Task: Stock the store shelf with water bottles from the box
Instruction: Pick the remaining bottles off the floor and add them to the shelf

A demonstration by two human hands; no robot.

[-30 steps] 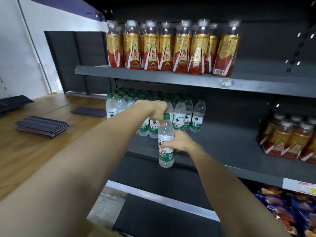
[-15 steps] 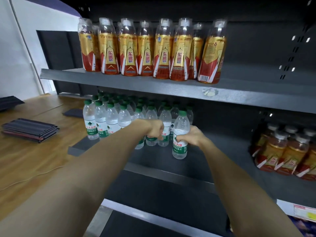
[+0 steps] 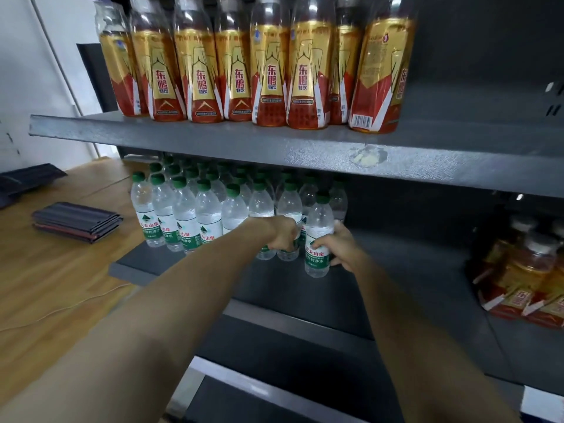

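A: Head view: the right hand (image 3: 341, 250) wraps a water bottle (image 3: 318, 239) that stands upright on the middle shelf (image 3: 412, 279), at the right end of the front row of water bottles (image 3: 195, 215).

B: And the left hand (image 3: 282, 235)?

A: Just left of the right one, fingers curled around a bottle in that row (image 3: 290, 209). How tightly, I can't tell.

B: So which step?

A: Placing, I'd judge. The held bottle sits at shelf level, just beside its neighbour.

B: Next move?

A: Probably let go cleanly without tipping it, then go back to the box, which is out of sight. Beyond the right hand the shelf stays bare up to the energy drinks (image 3: 525, 279).
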